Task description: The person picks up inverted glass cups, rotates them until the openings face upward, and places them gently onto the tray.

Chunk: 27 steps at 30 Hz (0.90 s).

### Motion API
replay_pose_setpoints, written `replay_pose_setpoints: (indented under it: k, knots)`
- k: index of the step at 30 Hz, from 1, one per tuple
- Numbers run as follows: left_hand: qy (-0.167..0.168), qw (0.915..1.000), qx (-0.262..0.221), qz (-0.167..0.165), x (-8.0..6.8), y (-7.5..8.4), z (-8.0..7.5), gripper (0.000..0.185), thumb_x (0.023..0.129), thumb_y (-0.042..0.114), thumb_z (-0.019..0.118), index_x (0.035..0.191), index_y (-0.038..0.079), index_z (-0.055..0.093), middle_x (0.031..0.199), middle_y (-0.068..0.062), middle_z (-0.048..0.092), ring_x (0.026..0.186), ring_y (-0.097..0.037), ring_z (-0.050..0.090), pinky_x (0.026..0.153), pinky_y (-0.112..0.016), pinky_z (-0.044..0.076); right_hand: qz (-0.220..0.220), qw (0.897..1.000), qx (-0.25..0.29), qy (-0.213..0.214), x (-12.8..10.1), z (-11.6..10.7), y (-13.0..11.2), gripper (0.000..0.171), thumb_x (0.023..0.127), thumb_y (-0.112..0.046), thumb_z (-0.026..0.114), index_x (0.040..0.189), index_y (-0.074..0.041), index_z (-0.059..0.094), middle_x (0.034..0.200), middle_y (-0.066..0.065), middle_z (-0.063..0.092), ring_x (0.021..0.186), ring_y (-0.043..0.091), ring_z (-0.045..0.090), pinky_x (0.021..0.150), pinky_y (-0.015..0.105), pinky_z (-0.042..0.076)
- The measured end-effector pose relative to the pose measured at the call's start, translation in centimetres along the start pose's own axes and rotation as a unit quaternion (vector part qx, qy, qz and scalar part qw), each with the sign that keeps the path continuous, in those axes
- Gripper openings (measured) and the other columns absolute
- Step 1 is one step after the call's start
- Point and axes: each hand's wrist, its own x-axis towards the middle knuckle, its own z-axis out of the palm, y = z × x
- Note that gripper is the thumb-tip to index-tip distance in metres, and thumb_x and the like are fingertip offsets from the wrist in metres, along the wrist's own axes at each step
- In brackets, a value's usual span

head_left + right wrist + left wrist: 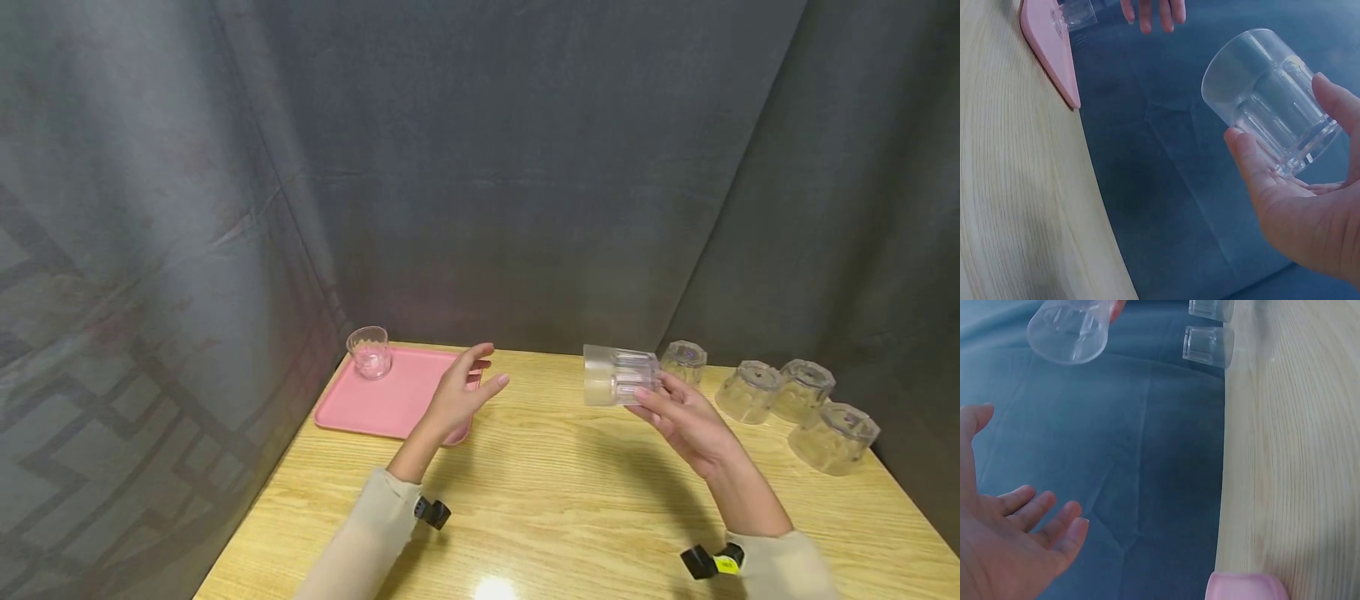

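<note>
My right hand (686, 425) grips a clear faceted glass (621, 377) near its base, raised above the table and lying on its side with the mouth toward the left. In the right wrist view, thumb and fingers curl round the lower part of that glass (1269, 100). My left hand (461, 396) hovers by the right side of the pink tray (390, 404), holding nothing, its fingers loosely bent and thumb apart. On the tray's far left corner another clear glass (371, 354) stands upright, mouth up.
Several clear glasses stand upside down at the table's right: one at the back (684, 362), others further right, such as the nearest glass (834, 439). Grey curtains (525, 183) hang behind and to the left of the wooden table (555, 500).
</note>
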Motion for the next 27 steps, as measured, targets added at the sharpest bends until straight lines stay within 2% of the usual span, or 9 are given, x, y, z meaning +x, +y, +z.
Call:
replay_pose_setpoints:
  k: [5, 11, 19, 27]
  knots:
    - [-0.02, 0.9996, -0.019, 0.002, 0.0, 0.4, 0.9, 0.065, 0.095, 0.037, 0.07, 0.15, 0.012, 0.044, 0.149, -0.004, 0.05, 0.133, -0.028, 0.05, 0.112, -0.049, 0.04, 0.003, 1.0, -0.007, 0.003, 0.5, 0.8, 0.0, 0.052, 0.102, 0.0, 0.055, 0.147, 0.002, 0.027, 0.127, -0.003, 0.059, 0.115, 0.008, 0.063, 0.099, 0.025, 0.052]
    - [-0.037, 0.9984, -0.042, 0.008, 0.0, 1.0, 1.6, 0.066, 0.095, 0.037, 0.071, 0.15, 0.013, 0.043, 0.148, -0.005, 0.051, 0.134, -0.031, 0.049, 0.112, -0.05, 0.039, 0.016, 1.0, -0.003, 0.023, 0.9, 1.4, 0.0, 0.051, 0.1, -0.001, 0.058, 0.144, -0.001, 0.032, 0.125, -0.001, 0.057, 0.112, 0.009, 0.064, 0.098, 0.025, 0.052]
    - [-0.053, 0.9974, -0.029, 0.039, 0.2, 1.5, 2.4, 0.065, 0.095, 0.032, 0.069, 0.15, 0.009, 0.043, 0.148, -0.011, 0.051, 0.133, -0.032, 0.052, 0.11, -0.055, 0.041, 0.005, 1.0, 0.004, 0.01, 1.5, 2.2, 0.2, 0.042, 0.1, -0.001, 0.059, 0.138, -0.009, 0.042, 0.125, 0.0, 0.059, 0.113, 0.01, 0.063, 0.1, 0.026, 0.052]
    - [-0.089, 0.9942, -0.038, 0.047, 0.4, 2.0, 3.0, 0.072, 0.096, 0.023, 0.067, 0.156, 0.002, 0.032, 0.154, -0.021, 0.042, 0.137, -0.041, 0.046, 0.111, -0.059, 0.038, 0.005, 1.0, 0.002, 0.002, 1.9, 2.8, 0.3, 0.043, 0.1, -0.002, 0.059, 0.139, -0.008, 0.043, 0.126, 0.0, 0.059, 0.114, 0.011, 0.063, 0.1, 0.026, 0.051]
